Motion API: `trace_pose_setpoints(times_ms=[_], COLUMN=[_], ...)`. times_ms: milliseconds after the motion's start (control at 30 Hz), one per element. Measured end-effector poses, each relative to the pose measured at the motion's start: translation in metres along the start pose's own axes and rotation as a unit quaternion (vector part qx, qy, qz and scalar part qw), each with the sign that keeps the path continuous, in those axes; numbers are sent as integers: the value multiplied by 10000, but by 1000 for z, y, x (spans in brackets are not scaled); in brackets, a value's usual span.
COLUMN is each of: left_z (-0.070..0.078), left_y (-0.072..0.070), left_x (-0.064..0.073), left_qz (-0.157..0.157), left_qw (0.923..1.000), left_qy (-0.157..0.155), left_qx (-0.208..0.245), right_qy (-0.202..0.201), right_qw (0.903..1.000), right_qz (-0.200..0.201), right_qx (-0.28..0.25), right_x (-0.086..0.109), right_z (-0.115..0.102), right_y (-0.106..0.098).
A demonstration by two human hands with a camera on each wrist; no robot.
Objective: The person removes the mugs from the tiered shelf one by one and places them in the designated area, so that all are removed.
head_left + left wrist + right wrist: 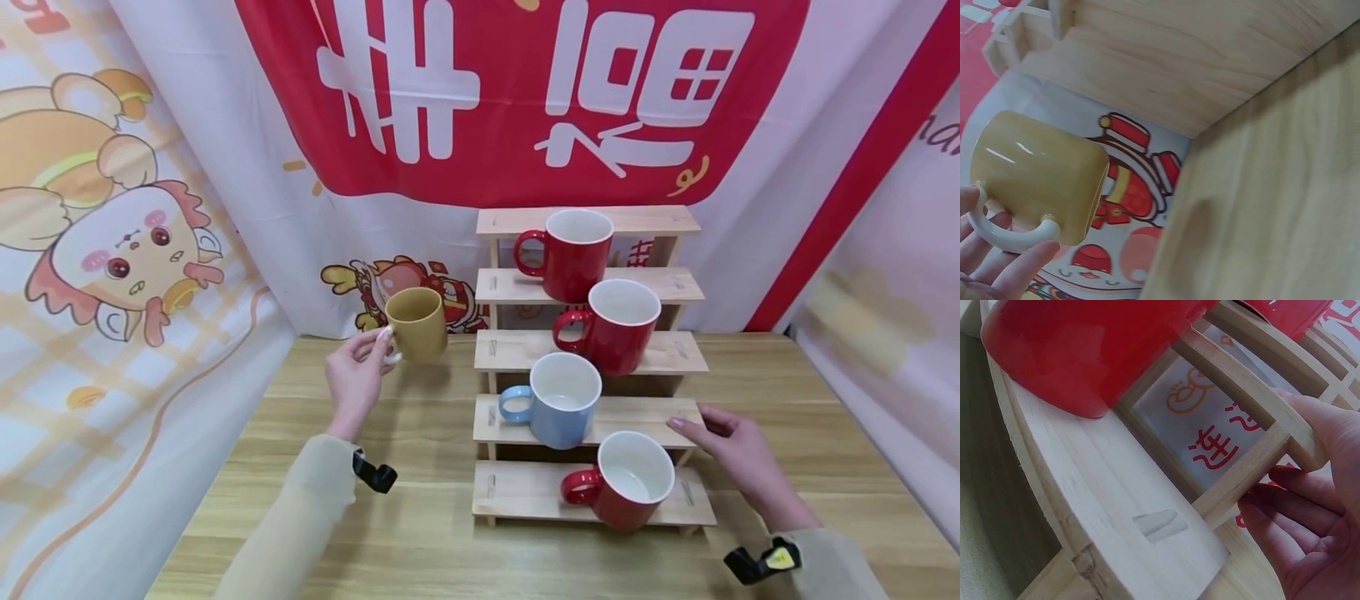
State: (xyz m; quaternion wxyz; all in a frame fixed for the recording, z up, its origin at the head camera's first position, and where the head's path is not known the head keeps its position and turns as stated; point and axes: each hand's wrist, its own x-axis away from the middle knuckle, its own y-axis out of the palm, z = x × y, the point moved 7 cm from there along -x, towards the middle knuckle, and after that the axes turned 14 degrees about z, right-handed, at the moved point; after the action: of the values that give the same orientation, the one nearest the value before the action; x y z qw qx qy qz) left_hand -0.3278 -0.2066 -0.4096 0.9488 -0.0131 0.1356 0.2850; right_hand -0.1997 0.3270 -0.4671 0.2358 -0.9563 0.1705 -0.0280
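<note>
My left hand holds a mustard-yellow mug by its white handle, up above the table to the left of a stepped wooden rack. At the rack's right side my right hand grips the end of the second step from the bottom, thumb on top and fingers below. A red mug stands on the lowest step, a light-blue mug on the one above. Two more red mugs, one upper and one lower, stand higher up. All their handles point left.
The rack stands on a wood-grain table near its back. Behind hangs a white cloth with a large red panel. Printed cloth also hangs along the left side, and a pale one on the right.
</note>
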Motion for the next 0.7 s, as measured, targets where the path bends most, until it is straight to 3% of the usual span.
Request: trace_pose_setpoints(times_ms=[200,400,700], left_z=[-23,-44,-69], left_y=[6,15,17], left_x=[4,2,9], left_qz=[128,303,522], left_qw=[9996,9993,9954], left_qy=[-241,-194,-503], left_qx=[-30,-141,-624], right_qy=[78,168,177], right_qw=[9999,9997,9997], right_qz=[-49,-95,-77], right_qx=[75,141,166], right_x=[0,0,0], right_z=[2,2,2], right_y=[0,0,1])
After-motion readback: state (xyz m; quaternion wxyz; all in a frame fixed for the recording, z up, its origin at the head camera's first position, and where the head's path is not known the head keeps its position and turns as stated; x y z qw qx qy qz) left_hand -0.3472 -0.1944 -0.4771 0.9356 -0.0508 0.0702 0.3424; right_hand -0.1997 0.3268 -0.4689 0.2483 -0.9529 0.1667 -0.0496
